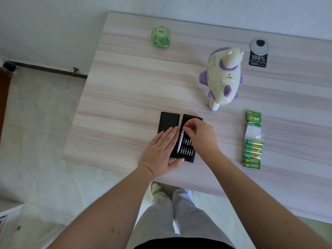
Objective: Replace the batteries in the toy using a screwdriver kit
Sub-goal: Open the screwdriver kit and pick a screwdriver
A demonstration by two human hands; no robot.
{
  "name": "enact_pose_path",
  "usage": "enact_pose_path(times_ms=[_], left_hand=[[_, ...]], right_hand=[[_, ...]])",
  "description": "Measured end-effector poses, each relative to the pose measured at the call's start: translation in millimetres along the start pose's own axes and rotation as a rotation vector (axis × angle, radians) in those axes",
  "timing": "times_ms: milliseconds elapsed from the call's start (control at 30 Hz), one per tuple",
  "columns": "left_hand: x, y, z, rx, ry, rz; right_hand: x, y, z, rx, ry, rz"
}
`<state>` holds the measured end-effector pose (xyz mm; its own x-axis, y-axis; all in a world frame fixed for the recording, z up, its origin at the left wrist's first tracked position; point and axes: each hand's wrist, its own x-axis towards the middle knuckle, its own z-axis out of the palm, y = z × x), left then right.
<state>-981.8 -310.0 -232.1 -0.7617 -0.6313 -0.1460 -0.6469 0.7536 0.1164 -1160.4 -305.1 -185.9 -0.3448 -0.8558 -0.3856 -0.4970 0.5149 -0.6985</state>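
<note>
Pale striped wood makes up the tabletop (125, 87), with a white wall behind it and floor tiles to the left. Near the front edge lies a black screwdriver kit (185, 153), open, with rows of small bits showing. Its black lid (168, 121) lies just to the left, touching it. The left hand (161, 150) rests flat on the lid and the kit's edge, fingers straight. The right hand (199, 133) hovers over the kit with its fingers curled, pinching the top of a thin silver screwdriver (180, 142) that lies in the tray. Farther away on the right stands the white and purple toy (224, 78). A green pack of batteries (253, 148) lies to the right of the hands. A green packet (160, 36) sits far back, well apart
</note>
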Motion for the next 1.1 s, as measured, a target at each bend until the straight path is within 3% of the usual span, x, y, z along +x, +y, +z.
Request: enact_pose_path(times_ms=[900, 1100], left_hand=[[-1.5, -2.6, 3.9, -0.124, 0.092, 0.04], [-1.0, -3.6, 2.6, -0.127, 0.027, 0.034]], right_hand=[[0.0, 3.6, -14.2, 0.174, -0.073, 0.051], [-6.1, 4.6, -11.8, 0.22, -0.031, 0.102]])
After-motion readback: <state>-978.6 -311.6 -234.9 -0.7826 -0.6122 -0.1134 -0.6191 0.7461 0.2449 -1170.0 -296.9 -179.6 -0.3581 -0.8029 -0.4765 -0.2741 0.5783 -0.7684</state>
